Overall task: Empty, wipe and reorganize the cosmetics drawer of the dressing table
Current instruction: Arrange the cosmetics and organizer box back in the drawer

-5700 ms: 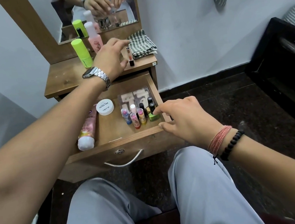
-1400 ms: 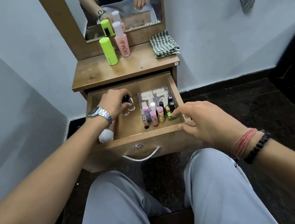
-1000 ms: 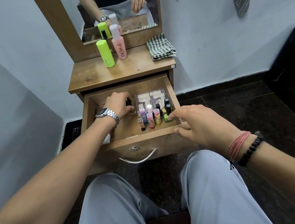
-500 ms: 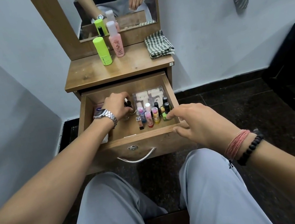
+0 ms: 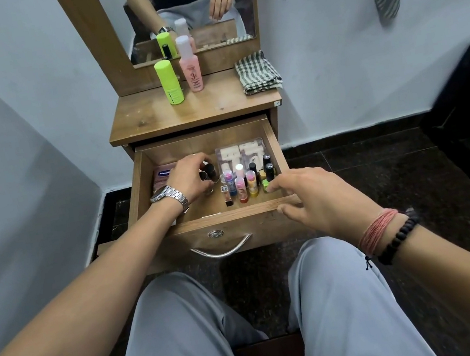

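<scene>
The drawer (image 5: 225, 220) is seen pulled open; inside it, small dark-capped bottles (image 5: 208, 173) are enclosed by the curled fingers of the left hand (image 5: 189, 179); just right of that grasp, lip balms and polishes (image 5: 243, 181) are stood upright; the front edge is pinched by the half-open right hand (image 5: 308, 196), which holds nothing else.
</scene>
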